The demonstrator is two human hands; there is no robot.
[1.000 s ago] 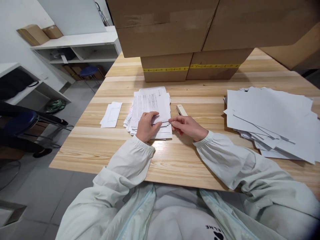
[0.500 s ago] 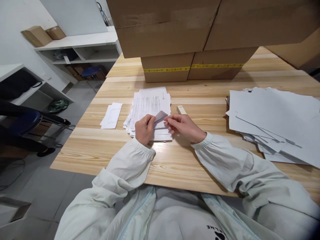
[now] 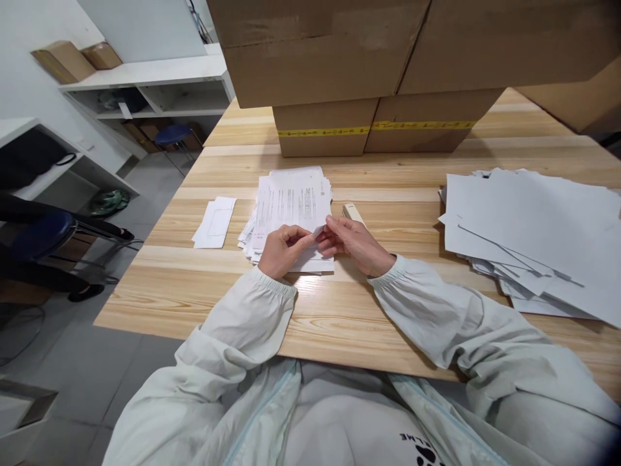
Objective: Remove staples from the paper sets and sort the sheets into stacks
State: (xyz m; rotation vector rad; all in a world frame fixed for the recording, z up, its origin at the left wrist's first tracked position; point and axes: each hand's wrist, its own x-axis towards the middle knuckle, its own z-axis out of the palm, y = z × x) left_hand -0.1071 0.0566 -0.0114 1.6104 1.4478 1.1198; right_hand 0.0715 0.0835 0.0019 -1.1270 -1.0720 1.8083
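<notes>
Pile (image 3: pixel 294 197): 1, under both hands | left hand (image 3: pixel 284 249), right hand (image 3: pixel 356 244): pinching 1 lifted sheet (image 3: pixel 318 230) between them, pile's near right | stapler (image 3: pixel 354 213): 1, right of pile

- Big cardbd boxes (image 3: pixel 330 61), stacked, yellow tape on lower ones, twd table's (image 3: pixel 165 304) far edge
- Sm. boxes (image 3: pixel 65 63) on white shelf unit's (image 3: pixel 165 68) top, L end
- Blue stool (image 3: pixel 173 134) nr that unit
- Another person's dk-clad legs (image 3: pixel 51 275) by 2nd blue stool (image 3: pixel 43 236)
</notes>
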